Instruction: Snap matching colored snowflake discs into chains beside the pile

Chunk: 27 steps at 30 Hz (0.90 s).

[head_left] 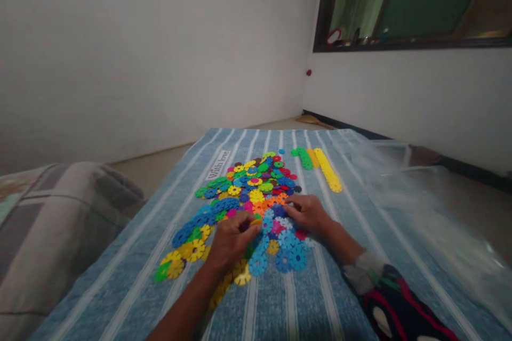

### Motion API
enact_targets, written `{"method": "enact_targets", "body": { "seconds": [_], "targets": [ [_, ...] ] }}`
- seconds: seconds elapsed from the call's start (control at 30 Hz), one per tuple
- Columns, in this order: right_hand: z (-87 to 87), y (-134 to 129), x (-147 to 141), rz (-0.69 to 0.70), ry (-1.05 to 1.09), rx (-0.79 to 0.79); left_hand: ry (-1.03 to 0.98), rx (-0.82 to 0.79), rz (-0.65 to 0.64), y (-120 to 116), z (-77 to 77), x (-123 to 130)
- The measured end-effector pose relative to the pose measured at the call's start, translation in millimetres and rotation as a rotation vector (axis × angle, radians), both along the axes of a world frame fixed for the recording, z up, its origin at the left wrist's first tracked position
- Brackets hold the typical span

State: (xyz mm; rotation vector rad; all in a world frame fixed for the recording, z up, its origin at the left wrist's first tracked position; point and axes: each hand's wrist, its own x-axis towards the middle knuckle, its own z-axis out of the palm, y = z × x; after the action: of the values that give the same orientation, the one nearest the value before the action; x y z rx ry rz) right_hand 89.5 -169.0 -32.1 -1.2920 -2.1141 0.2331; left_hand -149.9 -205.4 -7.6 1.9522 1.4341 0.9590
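Observation:
A heap of colourful notched plastic discs, like flower-shaped interlocking pieces (256, 184), lies on the striped cloth. My left hand (234, 237) is at the near side of the heap, thumb and fingers pinched on a yellow notched disc (256, 222). To its right, my right hand (310, 213) reaches into the pile with its fingers curled together beside orange discs (264, 206) and dark blue discs (277, 211); whatever is between its fingertips is hidden. Light blue discs (284, 260) and yellow discs (242, 273) lie closest to me.
Rows of discs, green (305, 159) and yellow (328, 171), lie at the right back of the blue striped cloth (132, 277). Clear plastic containers or sheeting (436, 208) are along the right edge. A covered piece of furniture (60, 229) stands at left.

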Motion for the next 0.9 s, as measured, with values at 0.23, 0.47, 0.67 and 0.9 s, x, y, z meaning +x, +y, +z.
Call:
{"method": "enact_targets", "body": {
  "seconds": [0.23,0.47,0.67,0.9],
  "targets": [
    [17.8,-25.8,-46.3,0.318,0.001,0.023,0.015,0.080,-0.100,-5.9,-6.1,0.7],
    [9.0,-27.5,-53.4,0.335,-0.083,0.013,0.051,0.170,-0.143,-6.5,-10.5,-5.0],
    [6.5,-27.7,-54.5,0.354,-0.037,-0.063,0.031,0.194,-0.113,-9.2,-11.2,-3.2],
    [25.3,-17.6,-35.9,0.220,-0.085,-0.116,-0.051,0.202,-0.072,-6.5,-20.1,-8.0]
  ]
}}
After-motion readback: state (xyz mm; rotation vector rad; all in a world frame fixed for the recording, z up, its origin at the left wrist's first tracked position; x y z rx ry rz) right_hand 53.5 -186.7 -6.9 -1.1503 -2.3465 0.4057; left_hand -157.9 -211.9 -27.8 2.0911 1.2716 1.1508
